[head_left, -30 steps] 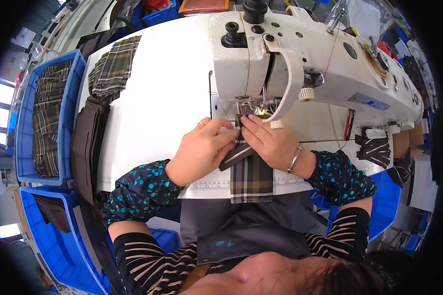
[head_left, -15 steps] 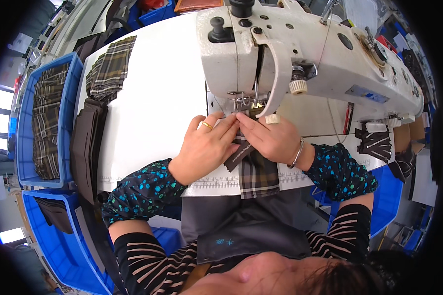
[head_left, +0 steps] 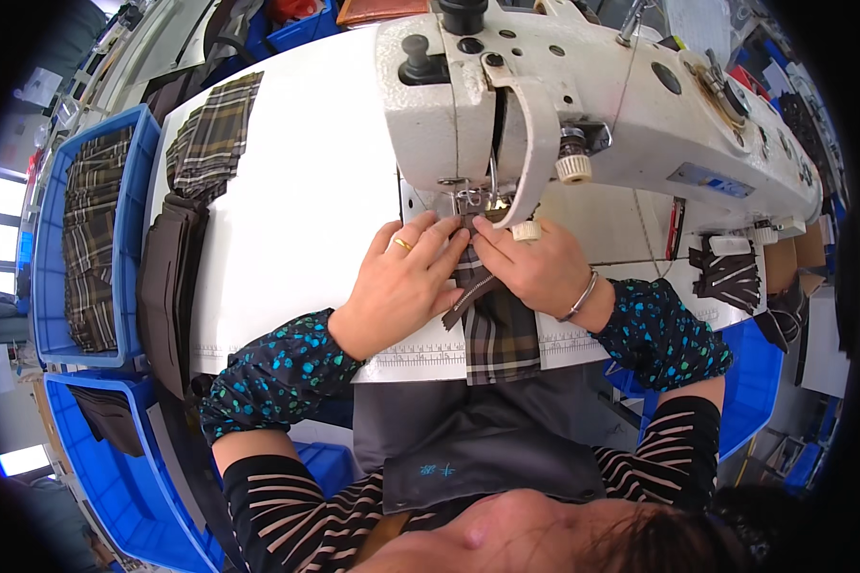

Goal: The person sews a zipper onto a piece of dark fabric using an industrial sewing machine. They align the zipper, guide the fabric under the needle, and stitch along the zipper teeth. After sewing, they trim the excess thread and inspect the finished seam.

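Observation:
A strip of plaid fabric [head_left: 503, 346] runs from under the presser foot of a white sewing machine [head_left: 425, 124] down over the table's front edge. On top of it lies a dark zipper [head_left: 468, 304], its lower end curving left. My left hand [head_left: 392, 285] rests at the strip's left side, fingers stretched toward the needle and thumb near the zipper's end. My right hand [head_left: 537, 265] lies across the strip's right side, fingers extended and their tips just below the presser foot. Its thumb is hidden. Both hands' fingertips nearly meet on the fabric.
Plaid pieces [head_left: 215, 134] and folded dark fabric [head_left: 169, 286] lie at the table's left. A blue bin [head_left: 136, 239] holds more plaid pieces, with another blue bin [head_left: 177, 492] below. Several dark zippers [head_left: 726, 272] and a red-and-black tool [head_left: 676, 229] lie at the right.
My fingertips have parted slightly, the right ones shifting right, and more fabric shows between them. The zipper's loose end now bends more steeply downward.

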{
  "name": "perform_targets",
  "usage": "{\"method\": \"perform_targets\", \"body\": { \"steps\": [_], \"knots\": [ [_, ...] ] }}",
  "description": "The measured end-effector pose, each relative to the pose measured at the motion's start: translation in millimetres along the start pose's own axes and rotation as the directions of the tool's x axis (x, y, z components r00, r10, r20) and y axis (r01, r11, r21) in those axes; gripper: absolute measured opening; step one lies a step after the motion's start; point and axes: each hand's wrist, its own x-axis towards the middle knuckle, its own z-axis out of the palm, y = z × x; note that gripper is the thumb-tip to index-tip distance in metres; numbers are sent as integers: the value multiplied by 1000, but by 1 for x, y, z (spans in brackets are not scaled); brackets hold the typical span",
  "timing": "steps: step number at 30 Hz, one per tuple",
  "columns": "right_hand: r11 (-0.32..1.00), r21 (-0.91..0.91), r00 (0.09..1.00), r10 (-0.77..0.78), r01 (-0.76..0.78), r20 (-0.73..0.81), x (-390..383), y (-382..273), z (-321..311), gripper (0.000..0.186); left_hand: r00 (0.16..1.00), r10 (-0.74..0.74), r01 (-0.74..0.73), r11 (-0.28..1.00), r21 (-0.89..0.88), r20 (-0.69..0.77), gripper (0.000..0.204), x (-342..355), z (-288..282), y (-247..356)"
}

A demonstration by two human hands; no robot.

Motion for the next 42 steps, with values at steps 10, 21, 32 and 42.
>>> {"method": "perform_targets", "body": {
  "steps": [10,21,32,42],
  "knots": [
    [994,-56,988,99,-93,122,-2,0,9,36,999,-13,14,1000,-8,53,62,10,-4,-26],
    [1000,17,1000,8,-8,22,2,7,16,23,997,15,-16,1000,12,78,52,0,-14,-19],
    [839,442,940,-341,317,-25,-26,-28,-18,25,992,126,-124,983,-135,3,39,-79,-15,46],
    [937,292,971,-224,190,89,-41,-68,-50,33,999,-14,11,997,-75,-39,45,-53,-13,39]
  ]
}}
